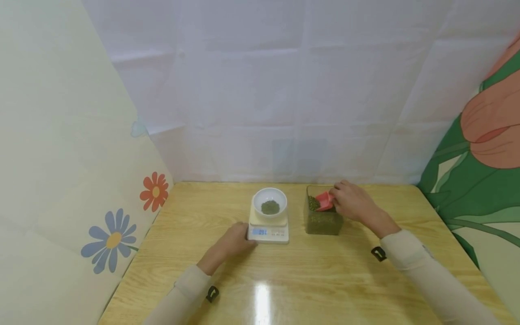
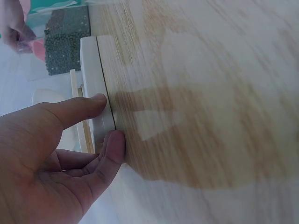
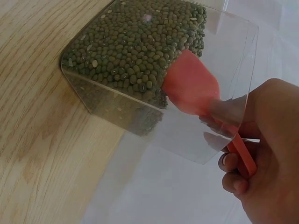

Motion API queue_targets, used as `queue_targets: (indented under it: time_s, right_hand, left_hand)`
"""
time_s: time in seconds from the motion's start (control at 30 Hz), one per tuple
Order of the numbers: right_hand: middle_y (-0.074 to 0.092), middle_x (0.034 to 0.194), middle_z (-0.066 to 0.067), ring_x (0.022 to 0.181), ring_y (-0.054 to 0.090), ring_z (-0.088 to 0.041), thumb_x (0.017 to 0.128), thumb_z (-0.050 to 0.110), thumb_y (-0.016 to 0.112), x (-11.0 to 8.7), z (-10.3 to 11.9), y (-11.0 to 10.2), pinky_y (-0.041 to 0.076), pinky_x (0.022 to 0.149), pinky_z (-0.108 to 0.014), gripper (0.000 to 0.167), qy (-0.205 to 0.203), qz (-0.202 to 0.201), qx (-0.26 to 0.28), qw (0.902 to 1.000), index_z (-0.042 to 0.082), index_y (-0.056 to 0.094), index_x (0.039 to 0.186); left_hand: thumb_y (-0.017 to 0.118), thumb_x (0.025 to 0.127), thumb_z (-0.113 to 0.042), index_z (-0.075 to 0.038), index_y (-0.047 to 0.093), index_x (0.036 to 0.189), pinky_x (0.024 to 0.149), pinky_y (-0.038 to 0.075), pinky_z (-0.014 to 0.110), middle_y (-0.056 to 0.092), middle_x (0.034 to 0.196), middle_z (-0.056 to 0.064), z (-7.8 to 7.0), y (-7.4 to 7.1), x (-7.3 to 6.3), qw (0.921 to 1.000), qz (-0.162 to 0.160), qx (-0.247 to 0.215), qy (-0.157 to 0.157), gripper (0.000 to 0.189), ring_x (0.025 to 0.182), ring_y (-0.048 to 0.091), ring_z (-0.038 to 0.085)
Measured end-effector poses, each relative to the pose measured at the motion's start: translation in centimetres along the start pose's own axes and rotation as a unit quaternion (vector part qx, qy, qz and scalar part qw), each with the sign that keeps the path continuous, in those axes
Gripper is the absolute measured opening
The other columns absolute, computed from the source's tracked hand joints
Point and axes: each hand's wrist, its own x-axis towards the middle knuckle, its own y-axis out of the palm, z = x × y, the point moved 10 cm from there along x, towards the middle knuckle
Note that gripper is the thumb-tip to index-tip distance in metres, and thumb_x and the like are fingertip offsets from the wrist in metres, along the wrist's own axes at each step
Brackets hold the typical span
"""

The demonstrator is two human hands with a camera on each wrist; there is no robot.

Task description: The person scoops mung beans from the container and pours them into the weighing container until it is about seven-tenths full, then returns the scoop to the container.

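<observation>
A white kitchen scale [image 1: 280, 238] stands on the table with its display lit; the digits are too small to read surely. On its platform sits a white bowl [image 1: 260, 197] with a small heap of green mung beans [image 1: 270, 207]. My left hand [image 1: 234, 240] holds the scale's near left corner, thumb and fingers against its edge [image 2: 96, 79]. To the right stands a clear square container [image 1: 323, 224] of mung beans [image 3: 135, 51]. My right hand [image 1: 352, 201] grips the handle of a pink scoop [image 3: 191, 84], whose head is inside the container, touching the beans.
The wooden table [image 1: 325, 284] ends at a white cloth backdrop [image 1: 252, 90]. Flower-printed panels stand on the left [image 1: 61, 180] and right [image 1: 487, 135]. A gap of bare tabletop lies between scale and container.
</observation>
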Motion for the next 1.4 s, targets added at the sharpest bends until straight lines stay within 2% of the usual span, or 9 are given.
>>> queue_targets:
  time_s: [0.47,0.83,1.4]
  right_hand:
    - [0.072,0.097,-0.015,0.088,0.063,-0.031,0.092,0.002,0.071,0.26,0.05,0.33,0.059,0.079,-0.047,0.014,0.001,-0.001,0.008,1.0,-0.004,0.075,0.104]
    - [0.072,0.095,-0.014,0.087,0.064,-0.03,0.093,0.002,0.071,0.49,-0.14,0.97,0.06,0.081,-0.047,0.012,0.005,0.017,0.002,0.9998,-0.004,0.075,0.103]
    - [0.071,0.091,-0.012,0.083,0.064,-0.029,0.092,0.0,0.071,0.89,0.18,0.92,0.06,0.078,-0.046,0.008,0.008,0.024,0.004,0.9997,-0.003,0.075,0.099]
  left_hand:
    - [0.082,0.089,-0.015,0.0,0.069,0.116,0.077,0.06,0.035,0.069,0.098,0.009,-0.08,0.01,0.04,1.0,0.004,-0.004,-0.001,0.033,0.081,0.062,0.017]
    - [0.082,0.089,-0.016,0.0,0.069,0.115,0.077,0.059,0.036,0.07,0.099,0.01,-0.09,-0.02,0.03,1.0,0.001,0.009,0.001,0.033,0.081,0.062,0.017]
    - [0.083,0.089,-0.015,0.0,0.068,0.114,0.078,0.059,0.036,0.069,0.098,0.009,-0.29,-0.15,-0.14,1.0,-0.003,0.008,0.001,0.033,0.081,0.062,0.017]
